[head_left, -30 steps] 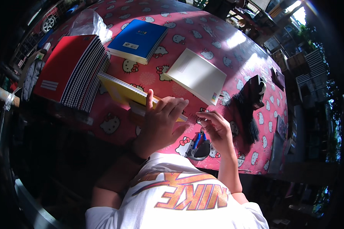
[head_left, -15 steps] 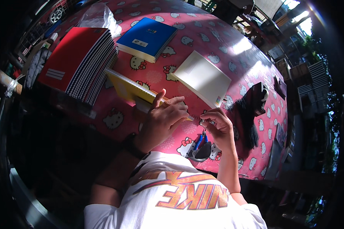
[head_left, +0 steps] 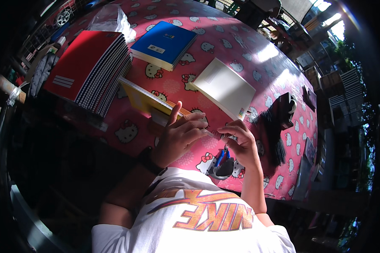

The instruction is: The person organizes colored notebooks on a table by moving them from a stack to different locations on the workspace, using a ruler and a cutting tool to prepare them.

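Observation:
A yellow-covered notebook [head_left: 141, 100] stands tilted on its long edge in front of me, its near end under my left hand [head_left: 183, 135]. The fingers of that hand are bent over this end, with one finger raised. My right hand [head_left: 242, 141] pinches a short wire spiral coil [head_left: 229, 137] between thumb and fingers, close beside the left fingertips. Whether the coil passes through the notebook's holes is hidden by the fingers. Just below the right hand lie blue-handled pliers [head_left: 221, 157], against a dark rounded object [head_left: 223, 169].
A tall stack of red spiral notebooks [head_left: 86, 63] stands at the left, with a clear plastic bag [head_left: 112, 19] behind it. Blue notebooks [head_left: 164, 42] and a white-covered one [head_left: 226, 86] lie farther back. Black coils [head_left: 276, 143] pile up right on the pink patterned tablecloth [head_left: 173, 84].
My left fingertips have shifted slightly toward the coil and lowered. The coil in my right hand shows more now. The notebooks on the table stay where they were.

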A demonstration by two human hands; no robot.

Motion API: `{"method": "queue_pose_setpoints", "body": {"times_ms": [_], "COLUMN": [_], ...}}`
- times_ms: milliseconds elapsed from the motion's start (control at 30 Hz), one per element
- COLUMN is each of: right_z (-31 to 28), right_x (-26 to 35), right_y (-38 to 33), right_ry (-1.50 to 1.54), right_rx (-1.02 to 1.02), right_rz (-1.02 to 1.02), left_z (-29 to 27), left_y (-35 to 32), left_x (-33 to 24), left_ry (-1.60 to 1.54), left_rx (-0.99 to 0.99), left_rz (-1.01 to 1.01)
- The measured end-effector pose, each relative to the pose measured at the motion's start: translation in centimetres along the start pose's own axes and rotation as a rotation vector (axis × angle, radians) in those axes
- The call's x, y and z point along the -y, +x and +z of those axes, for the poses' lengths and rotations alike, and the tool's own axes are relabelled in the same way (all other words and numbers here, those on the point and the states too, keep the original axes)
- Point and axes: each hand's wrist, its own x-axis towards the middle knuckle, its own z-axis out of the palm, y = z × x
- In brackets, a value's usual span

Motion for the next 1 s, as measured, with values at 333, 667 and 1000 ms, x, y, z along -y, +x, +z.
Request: {"method": "queue_pose_setpoints", "body": {"times_ms": [333,667,1000], "right_z": [0.2,-0.7,-1.0], "right_x": [1.3,0.8,0.1], "right_y": [0.3,0.4,-0.1], "right_ry": [-0.006,-0.037,-0.08], "right_rx": [0.167,0.217,0.277], "right_rz": [0.024,-0.041,0.072], "left_z": [-0.5,-0.4,0.8], "left_y": [-2.1,-1.5,1.4], "left_x": [0.2,0.2,0.3], "left_ry": [-0.03,-0.023,0.03], "left_rx": [-0.008,-0.031,-0.036], "left_rz": [0.07,0.075,0.017]}}
